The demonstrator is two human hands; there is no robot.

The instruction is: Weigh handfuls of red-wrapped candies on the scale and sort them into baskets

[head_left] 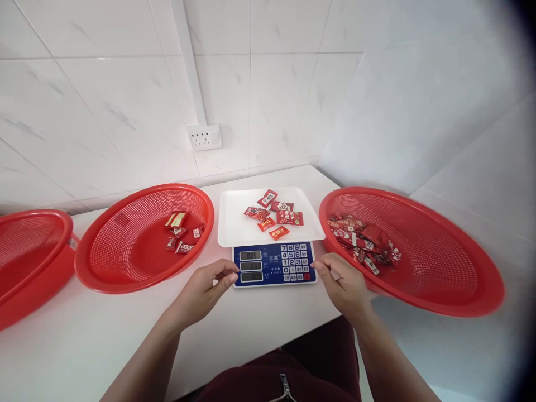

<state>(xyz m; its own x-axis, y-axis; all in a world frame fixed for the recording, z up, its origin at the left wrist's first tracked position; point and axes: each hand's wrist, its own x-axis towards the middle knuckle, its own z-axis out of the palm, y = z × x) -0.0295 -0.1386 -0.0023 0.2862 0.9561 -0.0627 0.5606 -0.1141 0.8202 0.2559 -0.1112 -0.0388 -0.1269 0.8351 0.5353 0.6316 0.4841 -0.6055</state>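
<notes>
A blue electronic scale [274,263] with a white pan [234,220] stands on the white counter in front of me. Several red candy packets [274,214] lie on the pan. My left hand [205,290] rests at the scale's left front corner, fingers curled, thumb and forefinger touching the edge. At the right front corner my right hand [341,282] has loosely curled fingers with their tips against the scale's side. Neither hand holds a packet.
A red mesh basket [121,262] to the left holds a few candy packets [181,231]. Another red basket [439,290] on the right holds a heap of packets [364,243]. A third red basket [29,262] sits far left. A wall socket [204,137] is behind.
</notes>
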